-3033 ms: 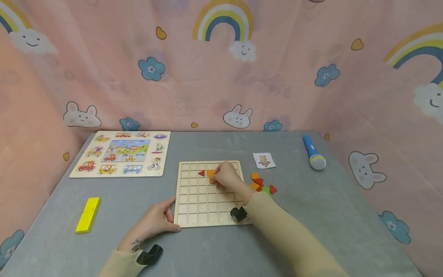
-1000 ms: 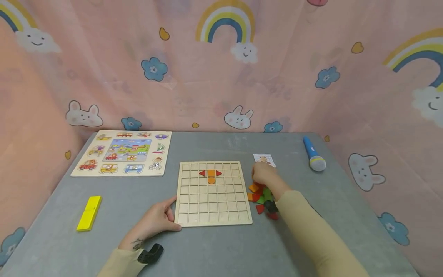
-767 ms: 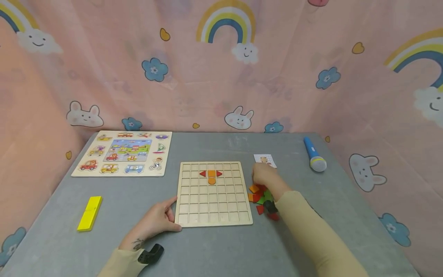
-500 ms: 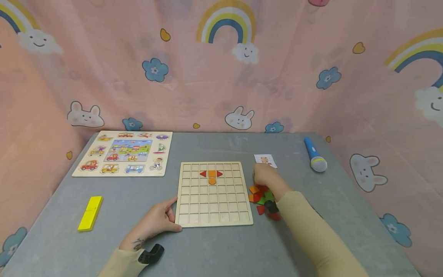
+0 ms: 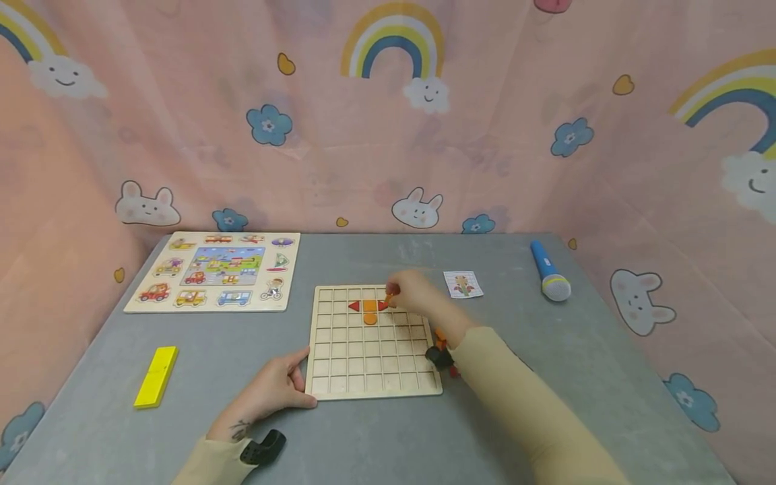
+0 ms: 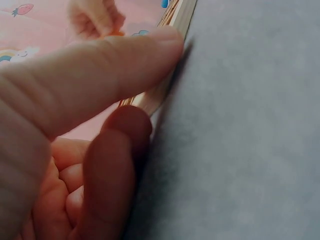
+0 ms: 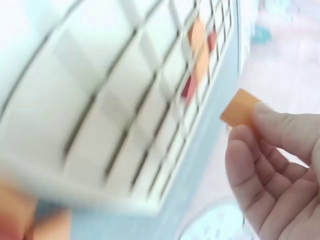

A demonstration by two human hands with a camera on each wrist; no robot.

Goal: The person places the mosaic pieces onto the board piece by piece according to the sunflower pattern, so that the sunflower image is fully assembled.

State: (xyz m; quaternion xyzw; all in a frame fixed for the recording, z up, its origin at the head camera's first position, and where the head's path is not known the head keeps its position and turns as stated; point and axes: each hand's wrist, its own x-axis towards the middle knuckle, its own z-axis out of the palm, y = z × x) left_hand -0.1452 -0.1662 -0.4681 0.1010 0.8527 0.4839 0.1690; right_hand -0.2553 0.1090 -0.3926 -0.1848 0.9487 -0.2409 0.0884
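I had an orange tile [image 7: 240, 107] pinched in the right hand [image 5: 412, 291], over the far part of the wooden grid board [image 5: 364, 367], beside the right-hand red triangle [image 5: 382, 306]. The left hand [image 5: 279, 382] gripped the board's near left corner on the bench [image 5: 376, 444].

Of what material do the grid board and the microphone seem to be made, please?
The board looks like bare wood: pale tan, matt. The microphone: probably plastic, its blue handle smooth-looking; the grey head looks rough, perhaps metal or plastic mesh.
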